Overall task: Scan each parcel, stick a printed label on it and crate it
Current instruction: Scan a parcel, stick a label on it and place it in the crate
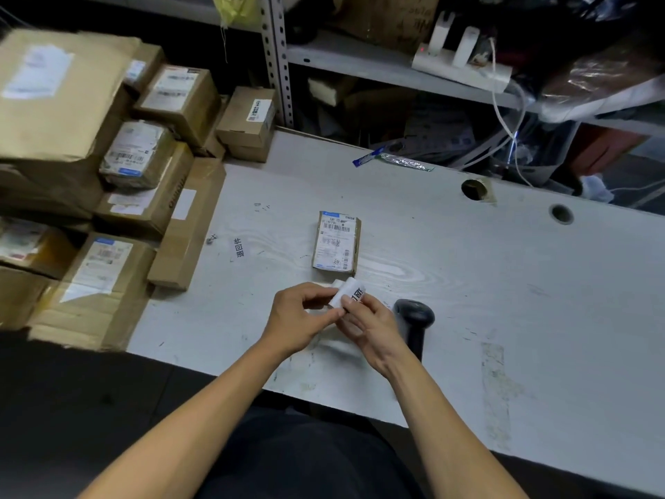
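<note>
The table (467, 289) runs out of view at right, bare there. Stacked boxes (108, 174) crowd its left end, blurred and cut by the frame. The parcel (336, 243) lies flat mid-table, just beyond both hands. The scanner (414, 318) lies partly hidden behind the right hand (370, 325). Left hand (298, 318) and right pinch the curled label (348, 292); its print is only partly legible.

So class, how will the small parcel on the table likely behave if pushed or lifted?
The small parcel lies flat and low, so it would probably slide, not tip. Its cardboard edges look boxy, so likely stiff. Being small, it is probably light, though its contents are hidden.
</note>
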`<action>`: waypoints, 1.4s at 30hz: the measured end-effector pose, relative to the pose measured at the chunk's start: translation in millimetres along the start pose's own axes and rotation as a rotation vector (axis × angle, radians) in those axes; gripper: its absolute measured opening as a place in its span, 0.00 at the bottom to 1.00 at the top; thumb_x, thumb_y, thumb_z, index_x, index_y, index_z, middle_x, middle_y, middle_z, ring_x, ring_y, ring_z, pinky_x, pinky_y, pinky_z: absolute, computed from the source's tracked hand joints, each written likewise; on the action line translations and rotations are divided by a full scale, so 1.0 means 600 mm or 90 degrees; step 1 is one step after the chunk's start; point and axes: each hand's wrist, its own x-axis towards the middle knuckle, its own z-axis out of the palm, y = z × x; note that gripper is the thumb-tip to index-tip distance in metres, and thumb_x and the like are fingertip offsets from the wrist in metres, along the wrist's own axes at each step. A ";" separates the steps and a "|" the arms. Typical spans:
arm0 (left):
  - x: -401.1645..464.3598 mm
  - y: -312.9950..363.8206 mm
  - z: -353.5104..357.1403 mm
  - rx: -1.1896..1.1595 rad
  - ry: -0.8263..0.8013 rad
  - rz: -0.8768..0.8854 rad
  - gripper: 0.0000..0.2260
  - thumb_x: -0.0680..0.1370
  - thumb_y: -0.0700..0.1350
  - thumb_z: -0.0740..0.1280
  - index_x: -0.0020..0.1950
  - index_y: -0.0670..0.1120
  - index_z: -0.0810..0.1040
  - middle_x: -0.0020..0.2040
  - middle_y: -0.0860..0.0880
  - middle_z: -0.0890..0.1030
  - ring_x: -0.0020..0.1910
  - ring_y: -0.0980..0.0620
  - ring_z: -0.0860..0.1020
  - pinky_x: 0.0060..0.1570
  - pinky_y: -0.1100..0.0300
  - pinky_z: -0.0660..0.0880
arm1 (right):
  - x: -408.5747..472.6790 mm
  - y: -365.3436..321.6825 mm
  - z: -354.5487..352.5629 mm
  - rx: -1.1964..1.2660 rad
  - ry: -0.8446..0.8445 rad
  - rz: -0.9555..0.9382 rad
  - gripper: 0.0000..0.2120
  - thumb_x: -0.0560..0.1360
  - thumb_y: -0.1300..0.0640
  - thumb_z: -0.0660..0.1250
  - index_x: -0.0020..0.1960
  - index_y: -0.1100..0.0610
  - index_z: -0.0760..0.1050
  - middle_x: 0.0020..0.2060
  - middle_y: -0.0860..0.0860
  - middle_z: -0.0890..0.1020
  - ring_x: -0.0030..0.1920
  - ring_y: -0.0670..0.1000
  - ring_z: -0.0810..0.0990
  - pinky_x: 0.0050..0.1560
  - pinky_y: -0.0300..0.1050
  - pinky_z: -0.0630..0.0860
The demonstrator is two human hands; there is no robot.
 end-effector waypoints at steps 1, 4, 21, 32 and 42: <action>0.001 0.001 0.000 -0.015 -0.015 -0.015 0.14 0.71 0.42 0.79 0.57 0.47 0.86 0.51 0.55 0.86 0.50 0.60 0.84 0.55 0.62 0.80 | 0.001 0.000 -0.001 -0.003 0.013 -0.004 0.24 0.71 0.59 0.77 0.64 0.64 0.77 0.56 0.61 0.85 0.56 0.56 0.85 0.59 0.50 0.81; 0.004 0.000 -0.002 -0.036 -0.058 -0.029 0.09 0.76 0.43 0.76 0.56 0.47 0.87 0.51 0.53 0.86 0.51 0.58 0.84 0.55 0.61 0.80 | 0.000 0.000 -0.006 -0.030 0.046 -0.016 0.27 0.66 0.58 0.79 0.62 0.64 0.78 0.56 0.61 0.85 0.56 0.57 0.85 0.53 0.46 0.82; 0.048 0.022 -0.079 -0.205 -0.010 -0.142 0.08 0.81 0.35 0.65 0.50 0.41 0.84 0.39 0.43 0.85 0.40 0.47 0.85 0.44 0.59 0.82 | -0.025 0.044 -0.054 -0.796 0.031 -0.279 0.36 0.65 0.40 0.76 0.68 0.43 0.66 0.60 0.40 0.68 0.62 0.40 0.68 0.60 0.31 0.66; 0.069 0.030 -0.065 -0.113 -0.184 -0.108 0.05 0.75 0.35 0.71 0.48 0.42 0.77 0.35 0.52 0.80 0.35 0.55 0.77 0.40 0.62 0.76 | 0.048 -0.062 0.058 -0.306 -0.063 -0.006 0.19 0.77 0.66 0.69 0.68 0.64 0.76 0.50 0.57 0.83 0.49 0.55 0.82 0.53 0.45 0.79; 0.198 0.026 -0.098 -0.049 -0.136 -0.195 0.18 0.70 0.37 0.79 0.56 0.51 0.80 0.44 0.45 0.85 0.44 0.49 0.85 0.53 0.50 0.81 | 0.106 -0.087 0.082 -0.367 0.178 -0.116 0.06 0.72 0.58 0.78 0.44 0.58 0.82 0.35 0.48 0.85 0.34 0.44 0.82 0.34 0.35 0.76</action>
